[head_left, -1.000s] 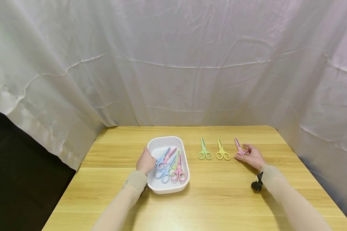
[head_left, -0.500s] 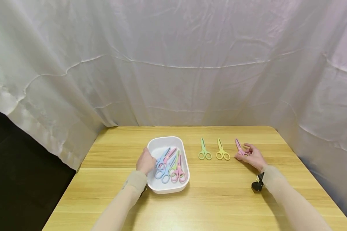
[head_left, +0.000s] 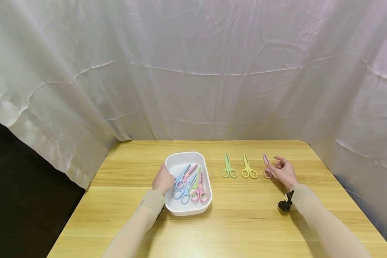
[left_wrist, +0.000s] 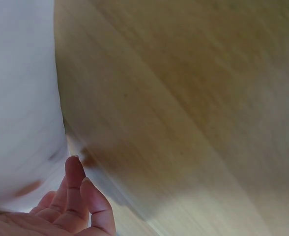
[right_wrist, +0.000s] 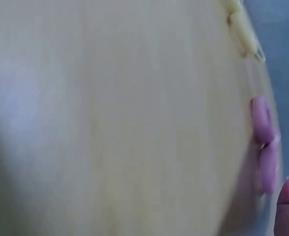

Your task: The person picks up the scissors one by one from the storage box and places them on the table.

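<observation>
My left hand (head_left: 163, 180) holds the left side of a white plastic tray (head_left: 185, 157), its fingers curled at the rim. Inside lie several scissors: blue scissors (head_left: 185, 193), pink scissors (head_left: 200, 190), and green scissors (head_left: 196, 179) partly covered. To the right, my right hand (head_left: 282, 172) hovers beside purple-pink scissors (head_left: 266, 160) lying on the table. In the right wrist view its fingers (right_wrist: 288, 189) are apart from these scissors (right_wrist: 268, 167). Yellow scissors (head_left: 247, 165) and green scissors (head_left: 227, 165) lie left of them, blades pointing away.
A light wooden table (head_left: 238, 222) lies under everything. Pale cloth (head_left: 213, 89) hangs behind and at both sides. A dark area (head_left: 25, 200) lies beyond the table's left edge. A black wrist camera (head_left: 285, 202) sits under my right wrist.
My right hand has let go of the purple-pink scissors and lifted a little. They now lie on the table in a row with the yellow and green ones. The left hand stays at the tray.
</observation>
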The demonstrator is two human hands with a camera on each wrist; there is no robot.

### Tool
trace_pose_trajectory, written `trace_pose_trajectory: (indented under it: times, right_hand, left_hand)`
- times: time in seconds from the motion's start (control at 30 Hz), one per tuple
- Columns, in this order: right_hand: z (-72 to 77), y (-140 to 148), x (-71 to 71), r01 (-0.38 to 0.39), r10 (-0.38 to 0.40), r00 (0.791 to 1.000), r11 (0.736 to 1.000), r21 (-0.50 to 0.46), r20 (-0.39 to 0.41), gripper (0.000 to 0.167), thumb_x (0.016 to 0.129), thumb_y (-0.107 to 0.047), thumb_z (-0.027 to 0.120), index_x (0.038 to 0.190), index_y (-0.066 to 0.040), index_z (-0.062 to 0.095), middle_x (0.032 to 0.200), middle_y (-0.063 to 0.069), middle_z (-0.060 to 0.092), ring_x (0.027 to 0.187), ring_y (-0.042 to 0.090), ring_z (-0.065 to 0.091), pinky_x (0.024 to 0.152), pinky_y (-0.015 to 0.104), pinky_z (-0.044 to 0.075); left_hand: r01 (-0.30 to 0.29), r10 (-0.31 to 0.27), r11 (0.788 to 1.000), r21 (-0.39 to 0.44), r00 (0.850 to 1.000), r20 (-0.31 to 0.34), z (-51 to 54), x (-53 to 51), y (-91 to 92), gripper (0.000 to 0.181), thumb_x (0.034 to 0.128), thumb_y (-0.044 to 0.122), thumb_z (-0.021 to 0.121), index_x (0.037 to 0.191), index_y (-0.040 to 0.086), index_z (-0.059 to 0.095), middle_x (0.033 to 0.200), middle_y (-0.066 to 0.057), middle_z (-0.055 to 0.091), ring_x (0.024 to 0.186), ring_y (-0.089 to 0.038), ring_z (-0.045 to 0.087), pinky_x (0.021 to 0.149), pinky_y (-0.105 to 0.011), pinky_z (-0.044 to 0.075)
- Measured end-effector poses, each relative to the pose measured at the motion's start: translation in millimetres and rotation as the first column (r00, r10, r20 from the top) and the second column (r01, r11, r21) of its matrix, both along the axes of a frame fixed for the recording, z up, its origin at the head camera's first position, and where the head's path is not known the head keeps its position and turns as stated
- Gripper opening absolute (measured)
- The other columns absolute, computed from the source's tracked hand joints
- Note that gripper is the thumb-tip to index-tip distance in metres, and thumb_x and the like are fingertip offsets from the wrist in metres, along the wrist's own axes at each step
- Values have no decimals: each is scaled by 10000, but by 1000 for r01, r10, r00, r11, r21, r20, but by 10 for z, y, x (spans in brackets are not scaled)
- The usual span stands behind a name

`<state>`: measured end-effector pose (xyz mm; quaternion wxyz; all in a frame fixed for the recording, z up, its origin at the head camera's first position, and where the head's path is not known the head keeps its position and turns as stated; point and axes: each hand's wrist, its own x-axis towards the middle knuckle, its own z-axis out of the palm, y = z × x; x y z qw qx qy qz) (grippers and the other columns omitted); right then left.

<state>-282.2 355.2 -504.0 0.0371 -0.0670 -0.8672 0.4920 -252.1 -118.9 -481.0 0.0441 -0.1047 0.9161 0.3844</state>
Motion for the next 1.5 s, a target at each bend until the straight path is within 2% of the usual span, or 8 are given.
trace_pose_trajectory:
  times: [0.23, 0.5, 0.63, 0.8, 1.1, 1.3, 1.37, 1.5]
  right_hand:
    - [213, -246, -34, -2, 7, 994, 999, 43, -109, 619, 969, -333, 650, 1463, -13, 456, 1210, 178, 529, 963, 55, 460, 780, 96, 399]
    - [423, -629, -32, -91, 83, 983, 995, -40, -167, 569, 971, -229, 654, 1449, 18, 467, 1174, 160, 524, 931, 1, 478, 780, 63, 430]
    - [514, -821, -12, -117, 108, 980, 992, -44, -166, 549, 970, -204, 654, 1444, 9, 478, 1195, 180, 537, 1006, 70, 505, 815, 83, 440]
    - [602, -1046, 40, -181, 180, 975, 983, 0, -130, 527, 991, -243, 624, 1460, -50, 477, 1281, 222, 544, 1158, 261, 540, 858, 181, 453]
    - [712, -1585, 142, -345, 344, 925, 938, 22, -162, 462, 982, -157, 628, 1406, -7, 521, 1238, 248, 585, 1135, 335, 595, 890, 262, 481]
    - [816, -1881, 210, -420, 419, 896, 907, 28, -145, 433, 993, -177, 610, 1391, -26, 531, 1206, 228, 610, 1074, 326, 626, 847, 285, 517]
    - [836, -1971, 225, -439, 440, 887, 898, 38, -138, 428, 994, -185, 606, 1389, -35, 533, 1198, 219, 622, 1045, 310, 638, 819, 285, 536]
    - [878, -2162, 263, -487, 490, 863, 871, 57, -124, 424, 988, -173, 606, 1387, -48, 532, 1205, 218, 625, 1035, 295, 642, 811, 314, 566]
  left_hand:
    - [1, -1, 1000, -11, 1000, -8, 3, -4, 0, 719, 888, 30, 559, 1525, -82, 244, 1393, -314, 540, 1222, -447, 599, 991, -569, 542]
    - [2, -2, 1000, -1, 1000, -9, -7, 0, 3, 723, 881, 24, 562, 1521, -91, 247, 1367, -318, 554, 1197, -443, 610, 971, -569, 553]
    - [12, -12, 1000, -12, 1000, -15, -10, -6, 22, 709, 880, 26, 566, 1509, -97, 262, 1348, -320, 566, 1183, -445, 617, 968, -569, 554]
    - [27, -27, 999, -22, 1000, -11, -2, -12, 19, 710, 885, 37, 563, 1511, -98, 256, 1353, -324, 562, 1172, -446, 624, 949, -558, 566]
    - [83, -79, 992, -95, 996, 44, 81, 28, -85, 743, 893, 101, 531, 1527, -127, 219, 1403, -348, 526, 1165, -454, 626, 925, -522, 581]
    - [122, -120, 979, -165, 993, 20, 165, 59, -156, 609, 983, 222, 420, 1464, -146, 355, 1386, -341, 549, 1215, -457, 601, 1017, -544, 524]
    - [128, -132, 971, -204, 991, -5, 187, 70, -174, 555, 1004, 251, 405, 1413, -123, 444, 1318, -309, 611, 1146, -426, 641, 976, -536, 539]
    - [124, -143, 959, -256, 988, -57, 191, 108, -206, 462, 1028, 273, 408, 1301, -60, 576, 1082, -219, 712, 893, -324, 692, 738, -454, 574]
